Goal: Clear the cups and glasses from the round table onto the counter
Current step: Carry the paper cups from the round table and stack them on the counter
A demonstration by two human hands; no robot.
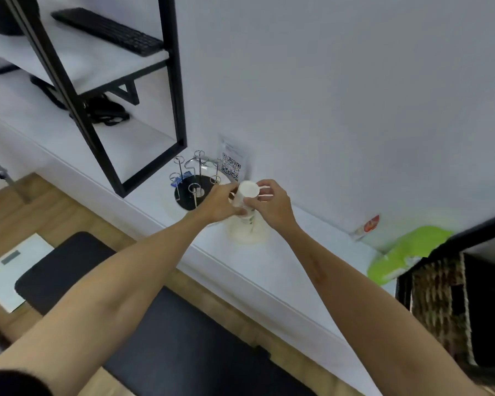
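White paper cups (245,208), upside-down stack at frame centre, sit on the white counter (283,270) by the wire cup rack (196,181). Your left hand (220,202) grips the stack's side; right hand (272,202) pinches the top cup, likely steadying it.

QR code (231,166) on wall sign (232,158)
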